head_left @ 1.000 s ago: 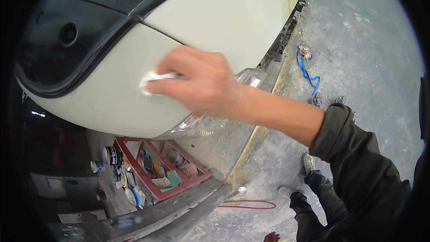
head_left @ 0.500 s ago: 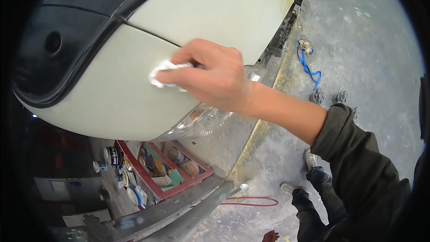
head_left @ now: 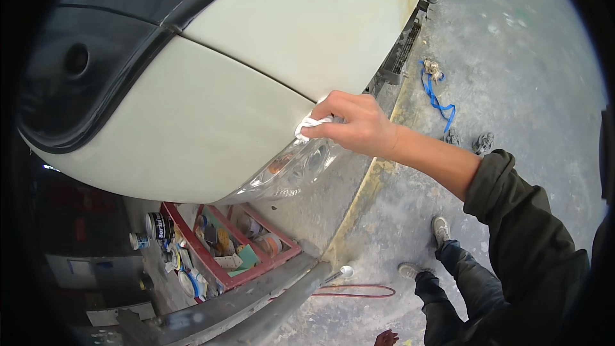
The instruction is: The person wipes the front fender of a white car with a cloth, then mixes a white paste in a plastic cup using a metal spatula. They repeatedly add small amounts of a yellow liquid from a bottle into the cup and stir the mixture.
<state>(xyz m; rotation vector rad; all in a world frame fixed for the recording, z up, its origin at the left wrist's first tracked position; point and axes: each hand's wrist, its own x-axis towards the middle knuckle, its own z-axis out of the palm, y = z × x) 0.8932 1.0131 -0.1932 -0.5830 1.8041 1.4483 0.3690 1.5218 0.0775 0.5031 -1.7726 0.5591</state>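
My right hand (head_left: 359, 125) is closed on a crumpled white wipe (head_left: 312, 127), paper or cloth. The fingers press it against the tip of a pale, matte fender panel (head_left: 173, 115), where this meets the hood (head_left: 307, 25) and the upper end of a clear headlight (head_left: 291, 170). A dark seam runs between fender and hood up to that corner. My bare forearm reaches in from the right, its dark green sleeve (head_left: 525, 218) pushed up. My left hand is not in sight.
Below the fender stands a red-framed tray (head_left: 288, 256) of cans and supplies. A grey bar (head_left: 250, 307) lies before it. On the floor are a red hose (head_left: 359, 293), a small cup (head_left: 346, 271), blue strap (head_left: 439, 102) and a reddish-brown hand-shaped thing (head_left: 386, 338), perhaps a glove.
My right hand has moved right and slightly down with the wipe, from the middle of the fender panel to its corner by the headlight. The motion blur on the hand is gone.
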